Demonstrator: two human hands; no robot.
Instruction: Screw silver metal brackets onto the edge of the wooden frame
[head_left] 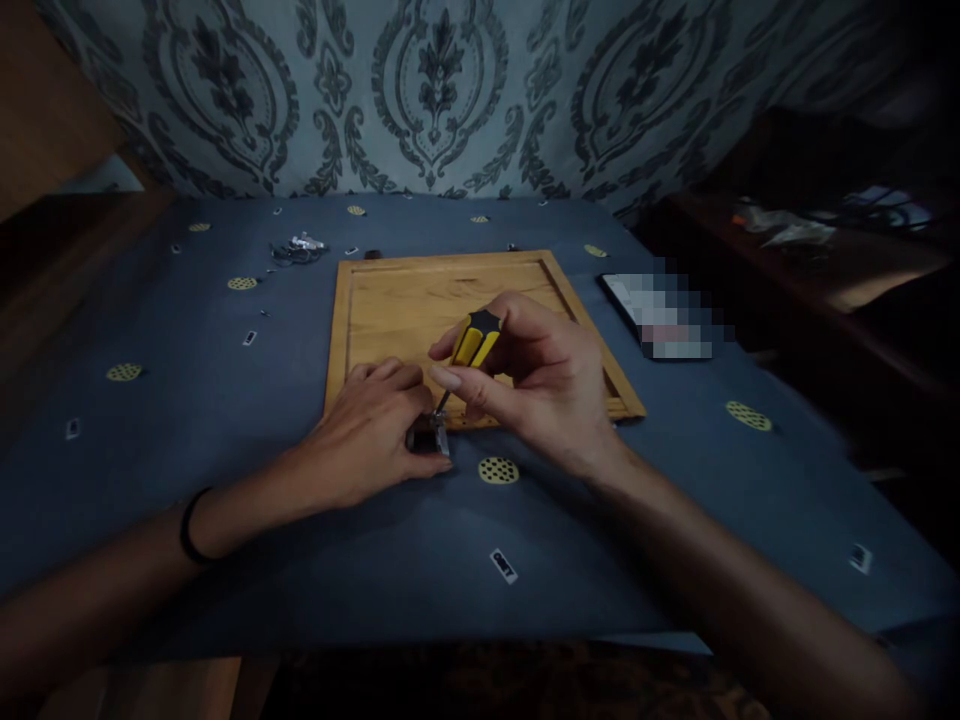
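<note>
My right hand (551,380) is closed around the yellow and black handle of a screwdriver (475,340). The screwdriver tilts, with its thin shaft pointing down and left. Its tip meets a small metal hinge (441,436) at the near edge of a framed wooden panel (450,262). My left hand (382,420) pinches the hinge, thumb in front and fingers resting on the panel's near left corner area. Part of the hinge is covered by these fingers, and any screw under the tip is too small to make out. The panel lies flat on the blue patterned cloth.
A phone-like device (660,318) lies right of the panel, partly blurred out. Small metal hardware (298,248) is heaped at the back left, with a few tiny pieces near it. A patterned curtain (439,100) hangs behind. Dark furniture (817,270) with clutter stands at right.
</note>
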